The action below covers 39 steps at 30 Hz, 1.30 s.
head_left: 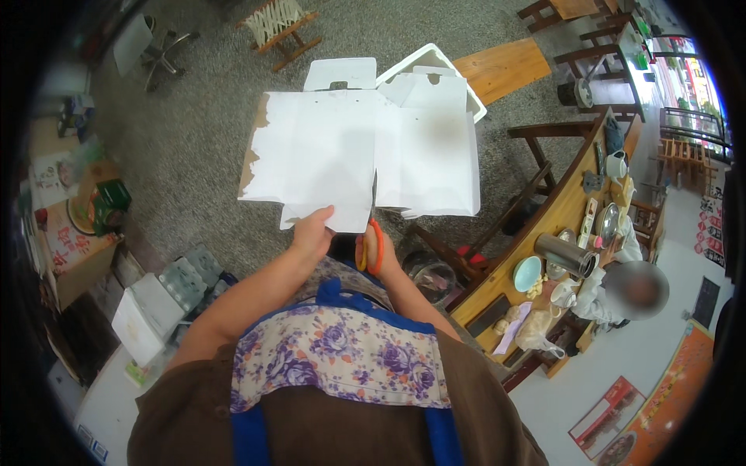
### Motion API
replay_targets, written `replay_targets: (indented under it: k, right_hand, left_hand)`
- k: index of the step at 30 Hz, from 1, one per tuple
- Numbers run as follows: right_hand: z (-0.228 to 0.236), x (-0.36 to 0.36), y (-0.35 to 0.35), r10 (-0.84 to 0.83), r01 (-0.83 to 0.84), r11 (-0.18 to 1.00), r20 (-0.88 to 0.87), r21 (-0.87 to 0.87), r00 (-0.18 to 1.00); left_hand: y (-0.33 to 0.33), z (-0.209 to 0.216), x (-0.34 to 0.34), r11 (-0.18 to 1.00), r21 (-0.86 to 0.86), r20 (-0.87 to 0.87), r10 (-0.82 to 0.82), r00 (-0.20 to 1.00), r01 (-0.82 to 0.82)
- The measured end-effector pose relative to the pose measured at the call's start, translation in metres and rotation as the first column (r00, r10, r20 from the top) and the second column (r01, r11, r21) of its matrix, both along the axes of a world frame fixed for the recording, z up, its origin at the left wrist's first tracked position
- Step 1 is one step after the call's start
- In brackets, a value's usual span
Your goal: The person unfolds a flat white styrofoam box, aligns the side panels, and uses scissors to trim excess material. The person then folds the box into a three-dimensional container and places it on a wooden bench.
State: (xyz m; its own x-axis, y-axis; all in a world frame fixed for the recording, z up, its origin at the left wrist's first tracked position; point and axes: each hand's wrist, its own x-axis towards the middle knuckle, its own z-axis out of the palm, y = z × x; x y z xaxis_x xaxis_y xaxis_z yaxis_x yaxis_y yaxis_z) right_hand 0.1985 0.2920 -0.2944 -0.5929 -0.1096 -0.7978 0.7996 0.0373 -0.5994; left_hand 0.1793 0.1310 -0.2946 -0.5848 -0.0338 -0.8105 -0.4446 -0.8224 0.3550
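Note:
A large unfolded sheet of white cardboard [318, 147] spreads out in front of me, with flaps and a torn brown left edge. My left hand [312, 233] grips its near edge, thumb on top. Just to the right, my right hand [381, 252] is wrapped round the orange handles of a pair of scissors [376, 233]. The scissors sit at the near end of a slit that runs up between two panels; their blades are hidden by the cardboard. Beneath the sheet's far right part shows a white foam box [429, 56].
A wooden table [486, 311] on the right bears a steel cylinder [566, 255], a pale green bowl [527, 273] and plastic bags; another person [614, 291] sits beyond it. A wooden bench [505, 70] stands ahead, a woven stool [276, 27] farther off. Cartons and egg trays [190, 272] are at left.

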Motion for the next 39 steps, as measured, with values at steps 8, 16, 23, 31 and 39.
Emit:
replay_targets:
  k: [8,16,23,31,39]
  right_hand:
    - [0.012,-0.005,-0.008,0.101,-0.100,0.985,-0.002,0.139,0.995]
    - [0.023,-0.011,0.001,0.171,-0.175,0.974,0.038,0.147,0.985]
    - [0.036,-0.023,0.009,0.095,-0.085,0.988,0.074,-0.132,0.993]
    - [0.036,-0.047,-0.001,0.116,-0.114,0.987,0.006,-0.110,0.993]
    - [0.029,-0.037,-0.012,0.076,-0.075,0.996,0.009,-0.042,0.997]
  left_hand:
    - [0.001,-0.001,0.003,1.000,0.003,0.009,0.016,1.000,-0.016]
    - [-0.009,-0.004,0.002,0.999,-0.036,0.106,-0.002,0.994,0.006]
    - [-0.017,0.007,-0.004,1.000,-0.014,0.058,0.004,0.998,-0.003]
    - [-0.019,0.019,0.003,1.000,-0.001,0.065,-0.024,0.998,0.024]
    - [-0.020,0.013,0.005,0.999,-0.012,0.117,-0.032,0.993,0.033]
